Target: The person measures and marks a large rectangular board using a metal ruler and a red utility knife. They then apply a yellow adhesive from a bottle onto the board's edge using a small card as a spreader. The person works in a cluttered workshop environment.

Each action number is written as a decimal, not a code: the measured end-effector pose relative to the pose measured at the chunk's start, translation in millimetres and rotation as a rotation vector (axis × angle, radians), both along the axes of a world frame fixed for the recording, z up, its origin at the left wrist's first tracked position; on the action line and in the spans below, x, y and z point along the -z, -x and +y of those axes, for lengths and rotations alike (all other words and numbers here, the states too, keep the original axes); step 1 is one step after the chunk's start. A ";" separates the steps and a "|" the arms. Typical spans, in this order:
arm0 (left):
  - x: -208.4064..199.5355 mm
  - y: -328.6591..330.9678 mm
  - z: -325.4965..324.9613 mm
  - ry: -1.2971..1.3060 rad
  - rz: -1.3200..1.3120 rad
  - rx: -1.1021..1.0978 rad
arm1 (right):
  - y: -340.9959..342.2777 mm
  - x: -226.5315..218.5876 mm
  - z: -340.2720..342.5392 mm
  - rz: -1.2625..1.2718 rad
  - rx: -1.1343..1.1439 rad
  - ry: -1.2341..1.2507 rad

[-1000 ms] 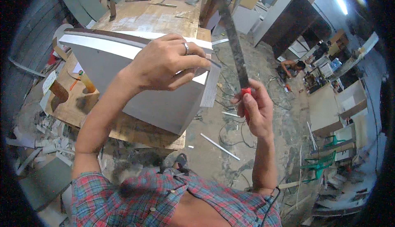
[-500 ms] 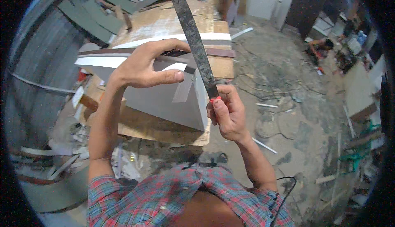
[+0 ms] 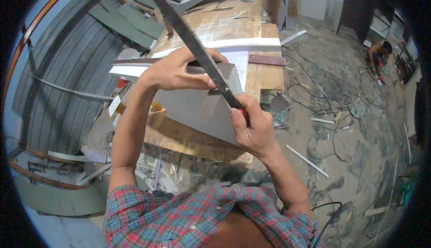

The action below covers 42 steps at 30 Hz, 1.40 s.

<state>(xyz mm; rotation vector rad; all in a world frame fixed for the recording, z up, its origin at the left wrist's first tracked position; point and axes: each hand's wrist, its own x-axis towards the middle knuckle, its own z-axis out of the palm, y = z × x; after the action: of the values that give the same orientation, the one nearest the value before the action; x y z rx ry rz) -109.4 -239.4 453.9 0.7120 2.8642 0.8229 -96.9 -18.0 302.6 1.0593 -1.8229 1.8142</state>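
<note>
My right hand is closed round the red handle of a long, flat, dark metal file. Its blade slants up and to the left, crossing in front of the upper right corner of a grey box-shaped piece. Whether the blade touches that corner I cannot tell. My left hand straddles the top of the grey piece, thumb on the near side and fingers over the far side, partly hidden by the blade. The piece rests on a plywood worktable.
White strips and a dark brown strip lie across the table behind the piece. Offcuts litter the floor at left; cables and a white strip lie at right. Another person crouches at the far right.
The file has tipped further left and come down across the corner of the grey piece. My left hand stays on the piece. The whole view has shifted, so the scene sits further right.
</note>
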 end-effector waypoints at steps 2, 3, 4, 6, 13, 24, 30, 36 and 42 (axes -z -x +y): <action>-5.8 3.3 1.5 0.013 -0.062 0.006 | 3.4 -1.9 4.2 0.114 0.093 -0.074; -7.0 4.1 2.2 0.021 -0.094 0.006 | 4.7 -3.7 6.6 0.170 0.135 -0.111; -4.1 3.4 1.9 -0.038 -0.105 -0.006 | 4.9 -5.1 8.2 0.198 0.148 -0.124; -2.8 4.9 -1.0 -0.051 -0.122 0.011 | 5.5 -7.6 10.4 0.258 0.174 -0.147; -5.9 5.8 -0.7 -0.060 -0.148 0.026 | 8.6 3.5 11.3 0.317 0.180 -0.179; -10.5 1.8 1.7 -0.018 -0.095 -0.013 | 8.2 32.0 37.5 0.071 0.082 0.041; -10.1 12.0 -2.4 0.021 -0.129 0.028 | 9.3 9.7 18.4 0.121 0.015 0.021; -15.5 25.0 4.4 0.034 -0.223 0.097 | 7.2 8.0 8.0 0.126 0.088 -0.044; -9.5 33.7 1.6 -0.039 -0.295 0.135 | -3.1 5.0 11.6 0.178 0.155 -0.099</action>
<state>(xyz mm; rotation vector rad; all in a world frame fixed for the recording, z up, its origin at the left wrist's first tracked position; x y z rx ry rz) -143.0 -237.9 463.4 0.7127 2.5173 0.8842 -93.8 -6.4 297.6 1.0465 -1.8482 1.5052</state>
